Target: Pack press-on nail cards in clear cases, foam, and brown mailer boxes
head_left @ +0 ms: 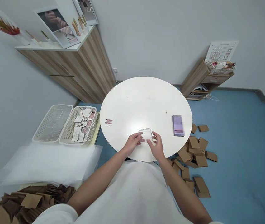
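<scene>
A small whitish, partly see-through plastic case (147,134) is between my hands, close to the near edge of the round white table (144,93). The fingers of my left hand (133,143) are closed on its left side. From the right, my right hand (157,147) grips it with the thumb in front and the fingers curled along its edge. What the case contains cannot be made out. Over on the table's left lies a small sheet of dark reddish pieces (108,122). A purple stack of packets or cards (178,125), partly blurred, rests at the right.
Left of the table stand a basket (63,142) of printed packets and an empty-looking clear-lined basket (53,123). Translucent sheets (50,161) and folded brown cardboard (31,200) lie nearer. Several cardboard boxes (194,152) litter the blue floor at right. Wooden cabinets (95,62) line the wall.
</scene>
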Tool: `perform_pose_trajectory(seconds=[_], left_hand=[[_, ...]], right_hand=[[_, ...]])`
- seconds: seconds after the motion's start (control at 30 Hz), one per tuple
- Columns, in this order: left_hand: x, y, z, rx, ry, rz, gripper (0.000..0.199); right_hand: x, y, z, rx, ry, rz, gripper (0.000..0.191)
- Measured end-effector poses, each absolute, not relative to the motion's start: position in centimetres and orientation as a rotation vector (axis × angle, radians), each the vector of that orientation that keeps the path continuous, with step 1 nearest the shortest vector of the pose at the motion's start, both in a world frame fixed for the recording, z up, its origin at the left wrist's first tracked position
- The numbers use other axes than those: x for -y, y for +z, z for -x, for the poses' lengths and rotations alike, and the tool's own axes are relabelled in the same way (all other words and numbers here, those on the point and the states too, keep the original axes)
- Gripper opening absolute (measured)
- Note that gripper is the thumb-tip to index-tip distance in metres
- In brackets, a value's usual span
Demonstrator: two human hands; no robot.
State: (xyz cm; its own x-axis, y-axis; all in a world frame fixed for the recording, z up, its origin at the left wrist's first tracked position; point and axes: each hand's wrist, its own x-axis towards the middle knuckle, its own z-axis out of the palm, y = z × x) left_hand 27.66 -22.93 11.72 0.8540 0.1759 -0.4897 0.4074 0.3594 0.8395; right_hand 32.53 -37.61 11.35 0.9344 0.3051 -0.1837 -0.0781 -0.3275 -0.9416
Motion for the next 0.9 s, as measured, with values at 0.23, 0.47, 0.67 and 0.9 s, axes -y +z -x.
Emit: perform_pose_trajectory(seconds=[0.23,0.47,0.67,0.9], left_hand=[[21.2,11.3,-28.0,-0.529,-0.209,-1.328,0.045],[19.4,11.4,-28.1,-0.493,-0.157,-1.454,0.059],[17.2,11.7,-27.6,-0.361,-0.111,-1.674,0.069],[15.7,12.5,-27.5,-0.036,-0.118,-2.003,0.094]], right_hand=[[37.6,11.6,-33.4,-0.086,0.727,1.508,0.041],[36.7,12.2,-32.6,-0.092,0.701,1.493,0.041],[35.8,12.6,-32.5,-0.168,0.598,1.46,0.04],[35.1,12.7,-31.8,-0.177,0.613,1.455,0.036]])
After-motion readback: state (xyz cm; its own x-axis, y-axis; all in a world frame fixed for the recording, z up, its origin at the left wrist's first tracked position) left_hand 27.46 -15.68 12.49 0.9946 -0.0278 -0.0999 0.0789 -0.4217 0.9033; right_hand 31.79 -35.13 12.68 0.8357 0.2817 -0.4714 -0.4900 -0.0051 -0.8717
